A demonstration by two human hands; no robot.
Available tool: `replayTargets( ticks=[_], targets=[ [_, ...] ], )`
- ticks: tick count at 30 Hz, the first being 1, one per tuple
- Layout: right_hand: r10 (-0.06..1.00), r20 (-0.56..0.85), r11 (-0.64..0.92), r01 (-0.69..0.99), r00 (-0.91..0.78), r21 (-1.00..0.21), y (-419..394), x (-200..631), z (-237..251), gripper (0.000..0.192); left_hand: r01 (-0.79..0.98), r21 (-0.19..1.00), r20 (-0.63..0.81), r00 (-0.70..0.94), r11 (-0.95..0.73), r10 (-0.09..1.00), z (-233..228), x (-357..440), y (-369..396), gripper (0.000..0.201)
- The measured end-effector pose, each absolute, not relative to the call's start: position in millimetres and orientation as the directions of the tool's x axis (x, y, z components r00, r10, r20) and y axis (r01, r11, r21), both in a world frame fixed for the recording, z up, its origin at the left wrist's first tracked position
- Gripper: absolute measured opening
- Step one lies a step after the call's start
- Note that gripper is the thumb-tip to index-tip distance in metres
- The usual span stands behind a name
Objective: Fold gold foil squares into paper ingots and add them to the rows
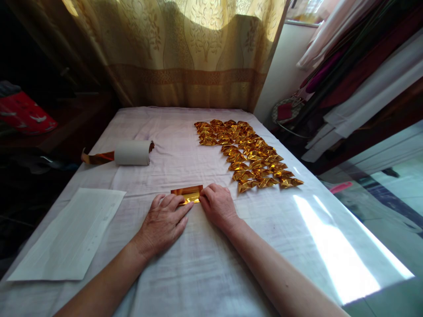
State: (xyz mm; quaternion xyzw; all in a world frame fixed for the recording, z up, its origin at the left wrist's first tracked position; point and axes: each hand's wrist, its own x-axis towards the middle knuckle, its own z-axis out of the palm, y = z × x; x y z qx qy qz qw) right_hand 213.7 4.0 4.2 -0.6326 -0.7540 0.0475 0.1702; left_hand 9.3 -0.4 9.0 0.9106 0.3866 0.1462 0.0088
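A small rectangle of gold foil paper (pixel 187 192) lies on the cloth-covered table in front of me, a shiny strip along its near side. My left hand (pixel 167 218) rests over its left end and near edge, fingers stretched out and lying flat, the thumb apart on the cloth. At the right end, the bunched fingers of my right hand (pixel 218 204) pinch the foil; their tips are partly hidden. Up and to the right sit several folded gold foil pieces (pixel 253 154) with pointed ends, arranged in close rows.
A grey-white roll (pixel 132 153) lies at the left with a strip of gold-brown foil (pixel 99 157) beside it. Nearer is a white paper sheet (pixel 71 233). A patterned curtain (pixel 198 53) hangs behind the table (pixel 172 123). Clothes (pixel 357 75) hang at the right.
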Motion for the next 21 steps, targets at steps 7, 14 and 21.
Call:
replayTargets(
  ticks=[7,14,21],
  targets=[
    [0.978,0.163,0.173,0.939,-0.129,-0.299,4,213,6,0.011,0.695,0.069,0.268,0.678,-0.716,0.684,7,-13,-3,0.037],
    [0.976,0.172,0.184,0.929,-0.133,-0.322,4,214,5,0.01,0.691,0.035,0.294,0.683,-0.722,0.668,3,-33,-6,0.039],
    [0.966,0.218,0.212,0.913,-0.141,-0.347,5,216,0,0.01,0.718,0.011,0.396,0.636,-0.696,0.662,-2,-36,-8,0.033]
  ],
)
